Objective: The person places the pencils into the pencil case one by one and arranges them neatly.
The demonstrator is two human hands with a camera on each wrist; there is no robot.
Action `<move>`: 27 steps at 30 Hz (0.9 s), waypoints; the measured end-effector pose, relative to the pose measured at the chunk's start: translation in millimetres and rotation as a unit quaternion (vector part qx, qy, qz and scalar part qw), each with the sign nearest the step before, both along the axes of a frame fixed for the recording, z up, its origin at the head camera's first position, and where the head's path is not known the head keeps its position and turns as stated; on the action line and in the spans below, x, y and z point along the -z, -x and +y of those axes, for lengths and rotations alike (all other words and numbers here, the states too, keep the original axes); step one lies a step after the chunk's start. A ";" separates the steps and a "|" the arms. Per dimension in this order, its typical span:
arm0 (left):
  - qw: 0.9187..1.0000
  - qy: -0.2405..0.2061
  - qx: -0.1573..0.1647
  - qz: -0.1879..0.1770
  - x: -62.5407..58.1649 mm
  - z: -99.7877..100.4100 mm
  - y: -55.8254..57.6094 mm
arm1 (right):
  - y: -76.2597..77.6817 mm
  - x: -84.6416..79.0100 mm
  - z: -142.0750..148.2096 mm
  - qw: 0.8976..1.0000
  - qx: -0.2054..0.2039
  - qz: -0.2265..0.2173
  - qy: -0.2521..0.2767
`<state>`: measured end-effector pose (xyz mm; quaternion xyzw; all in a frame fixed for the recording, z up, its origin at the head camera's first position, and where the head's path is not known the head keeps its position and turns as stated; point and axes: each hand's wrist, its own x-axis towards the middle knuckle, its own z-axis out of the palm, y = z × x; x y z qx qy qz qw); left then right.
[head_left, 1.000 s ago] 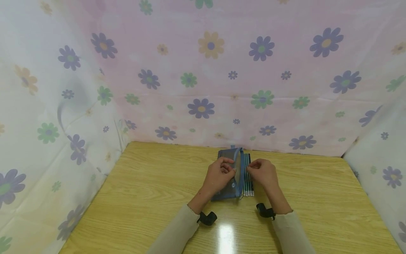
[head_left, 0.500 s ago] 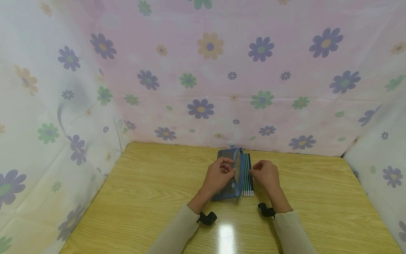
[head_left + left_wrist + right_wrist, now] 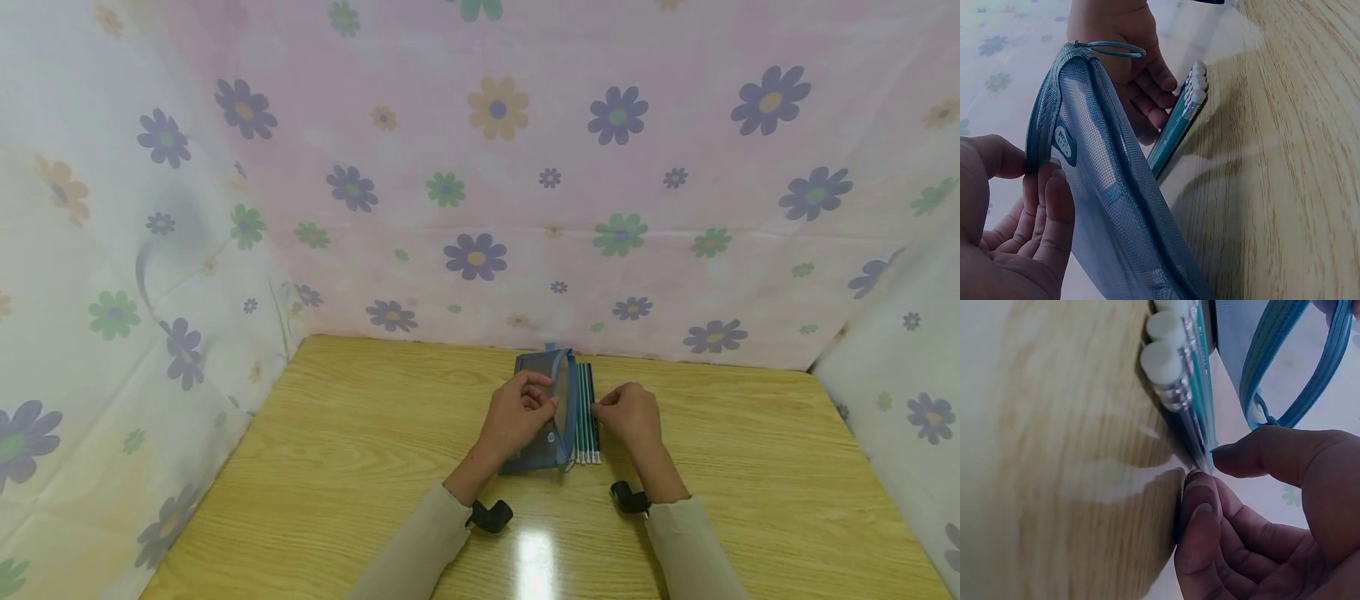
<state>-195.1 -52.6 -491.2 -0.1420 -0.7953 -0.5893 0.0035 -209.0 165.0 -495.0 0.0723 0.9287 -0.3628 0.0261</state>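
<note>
A blue mesh zipper pouch (image 3: 534, 450) lies on the table with its zip side gaping. My left hand (image 3: 517, 417) pinches the zip edge of the pouch between thumb and fingers, as the left wrist view shows. Close along the pouch's right side lies a row of several green and dark pencils (image 3: 584, 433), their white erasers (image 3: 1161, 362) toward me. My right hand (image 3: 628, 410) is at the row's right edge. Its thumb and fingertips close on the outermost dark pencil (image 3: 1188, 422) partway along its length; the fingertips partly hide it.
The wooden table (image 3: 375, 417) meets a flowered cloth (image 3: 480, 208) just behind the pouch. Similar cloth hangs at both sides. A ring pull (image 3: 1113, 49) hangs from the pouch's zip. Black camera mounts (image 3: 491, 517) sit on both wrists.
My right hand has shifted slightly to the right, from over the pencils to the outermost one. The left hand and the pouch have stayed in place.
</note>
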 end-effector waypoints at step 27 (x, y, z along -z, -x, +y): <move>1.000 -0.006 0.007 -0.007 2.1 -2.2 0.5 | -0.1 1.5 -1.0 0.997 0.025 -0.047 -0.046</move>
